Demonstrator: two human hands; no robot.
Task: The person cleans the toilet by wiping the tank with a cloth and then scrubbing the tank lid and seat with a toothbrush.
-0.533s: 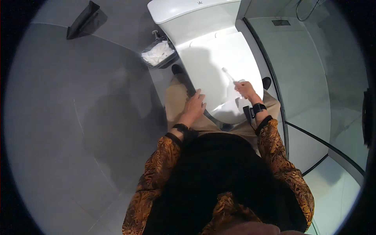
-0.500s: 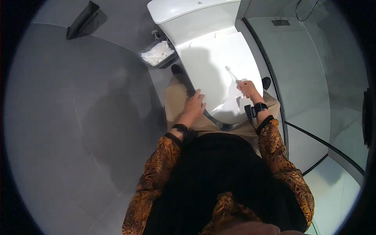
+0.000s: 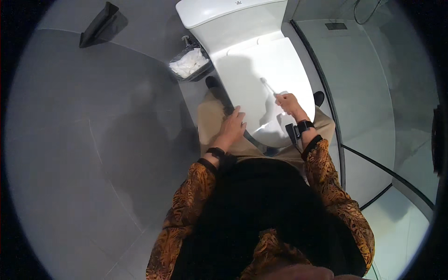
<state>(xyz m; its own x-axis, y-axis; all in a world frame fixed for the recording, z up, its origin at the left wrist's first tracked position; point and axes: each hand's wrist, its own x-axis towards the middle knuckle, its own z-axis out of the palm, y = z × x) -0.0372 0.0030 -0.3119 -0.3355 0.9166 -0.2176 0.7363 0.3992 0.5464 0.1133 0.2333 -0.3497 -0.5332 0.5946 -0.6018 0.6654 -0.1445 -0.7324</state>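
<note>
The white toilet lid (image 3: 233, 79) is down, facing me. My right hand (image 3: 290, 104) is closed around the handle of a slim white brush (image 3: 268, 85), like a toothbrush in shape. The brush head points away and to the left, on or just above the lid; I cannot tell if it touches. My left hand (image 3: 232, 126) rests on the lid's left edge near the front, its fingers stretched out and holding nothing.
Left of the toilet tank (image 3: 238, 23) stands a small bin (image 3: 205, 71) with crumpled white tissue (image 3: 189, 63). A dark holder (image 3: 99, 25) is at the far left wall. Dark-edged glass (image 3: 322, 70) encloses the shower on the right.
My right hand has moved slightly left and away from me, taking the brush leftward across the lid. The left hand has stayed in place.
</note>
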